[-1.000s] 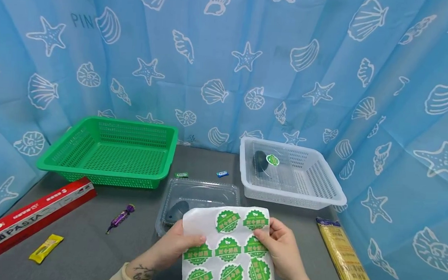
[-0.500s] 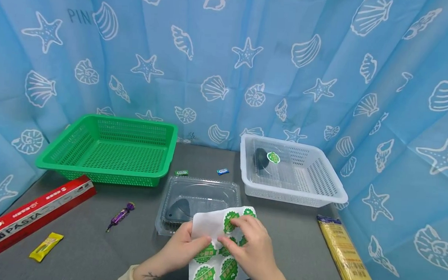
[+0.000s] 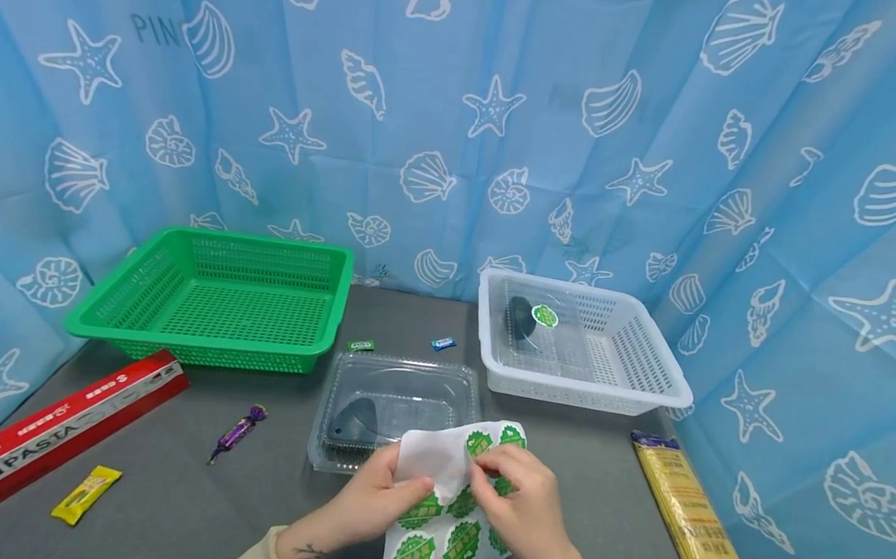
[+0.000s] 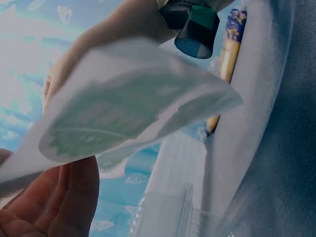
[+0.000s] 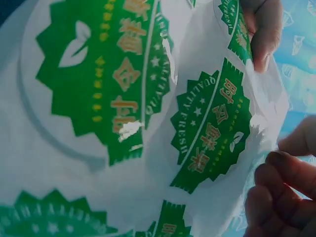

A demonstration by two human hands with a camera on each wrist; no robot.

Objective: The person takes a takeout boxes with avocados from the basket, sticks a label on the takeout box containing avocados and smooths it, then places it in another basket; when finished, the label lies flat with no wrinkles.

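Observation:
A white sheet of round green stickers (image 3: 431, 452) hangs tilted over the table's front in the head view. My left hand (image 3: 374, 495) grips its left edge, thumb on the printed face and fingers behind. My right hand (image 3: 523, 498) pinches a sticker at the upper part of the sheet between thumb and forefinger. In the right wrist view the right fingers (image 5: 281, 173) meet at the sheet's edge, beside a sticker (image 5: 212, 131). Just behind the sheet lies a closed clear plastic box (image 3: 421, 387) with a dark oval thing (image 3: 357, 417) inside, its front right corner hidden.
A green basket (image 3: 212, 348) stands back left, a white basket (image 3: 586, 392) back right with a stickered clear box (image 3: 557, 351) inside. Around lie a red pasta box (image 3: 66, 430), a yellow packet (image 3: 86, 495), purple candy (image 3: 237, 434), two small wrapped sweets (image 3: 443, 343) and a golden packet (image 3: 693, 515).
My right hand has moved from the sheet's right edge inward to a sticker, its thumb and forefinger closing there. The sheet has tilted and now sits slightly lower; the left hand keeps its grip.

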